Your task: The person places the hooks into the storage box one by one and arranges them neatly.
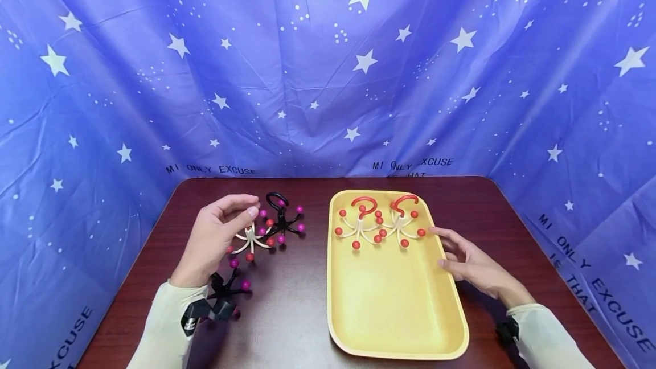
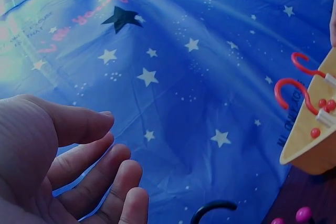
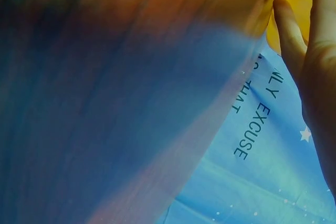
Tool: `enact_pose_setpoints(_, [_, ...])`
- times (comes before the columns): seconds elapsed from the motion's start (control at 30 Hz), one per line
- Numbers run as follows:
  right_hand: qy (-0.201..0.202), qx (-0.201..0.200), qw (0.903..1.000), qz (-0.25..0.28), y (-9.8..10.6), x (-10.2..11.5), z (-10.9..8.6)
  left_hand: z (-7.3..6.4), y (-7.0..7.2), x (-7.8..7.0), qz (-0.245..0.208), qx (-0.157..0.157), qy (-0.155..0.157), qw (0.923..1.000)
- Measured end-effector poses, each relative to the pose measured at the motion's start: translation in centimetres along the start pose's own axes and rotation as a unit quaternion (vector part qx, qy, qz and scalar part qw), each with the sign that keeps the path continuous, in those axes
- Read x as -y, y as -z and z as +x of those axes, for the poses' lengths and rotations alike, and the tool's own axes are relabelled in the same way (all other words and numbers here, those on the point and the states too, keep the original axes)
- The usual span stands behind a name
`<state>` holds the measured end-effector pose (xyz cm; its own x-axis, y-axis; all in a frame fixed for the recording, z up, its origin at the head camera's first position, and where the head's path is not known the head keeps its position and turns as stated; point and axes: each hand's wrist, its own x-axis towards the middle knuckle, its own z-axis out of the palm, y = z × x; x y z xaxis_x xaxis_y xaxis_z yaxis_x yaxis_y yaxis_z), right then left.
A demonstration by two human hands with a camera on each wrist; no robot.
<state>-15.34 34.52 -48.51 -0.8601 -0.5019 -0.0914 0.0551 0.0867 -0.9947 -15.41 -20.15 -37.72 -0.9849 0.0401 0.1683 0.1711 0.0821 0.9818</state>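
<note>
My left hand [image 1: 217, 232] hovers over a white multi-arm hanger [image 1: 250, 239] with red ball tips. In the left wrist view its thumb and fingers stand apart with nothing between them; whether it touches the hanger cannot be told. Beside that hanger lies a black hanger [image 1: 282, 222] with magenta balls and a curved black hook. Another black one [image 1: 225, 286] is partly covered by my left wrist. With thumb and fingertips, my right hand [image 1: 474, 263] touches the right rim of the yellow tray [image 1: 335, 300]. Two white hangers [image 1: 360, 224] [image 1: 401, 222] with red hooks rest at the tray's far end.
A dark reddish wooden table [image 1: 292, 323] carries everything. Blue cloth [image 1: 307, 73] with white stars surrounds its far and side edges. Dark cameras [image 1: 191, 318] are strapped to the wrists.
</note>
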Motion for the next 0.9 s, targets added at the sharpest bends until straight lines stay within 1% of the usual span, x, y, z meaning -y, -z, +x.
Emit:
enact_pose_setpoints(0.13, [-0.003,0.000,1.0000,-0.002,-0.1,0.1,0.1,-0.5,1.1,0.2,0.006,-0.013,-0.008,0.9999])
enact_pose_setpoints(0.27, [-0.002,0.001,1.0000,-0.003,0.0,0.1,0.0,-0.8,2.0,0.2,0.007,-0.024,-0.012,0.9996])
enact_pose_setpoints(0.53, [0.001,0.001,1.0000,0.005,0.0,-0.1,0.0,-1.7,3.6,0.1,-0.004,-0.042,-0.016,0.9990])
enact_pose_setpoints(0.8, [0.000,-0.001,1.0000,0.005,0.1,-0.3,-0.1,-2.5,5.0,0.7,0.018,-0.052,-0.013,0.9984])
enact_pose_setpoints(0.9, [0.002,0.002,1.0000,0.005,0.1,-0.4,0.0,-3.0,5.7,1.0,0.019,-0.059,-0.011,0.9980])
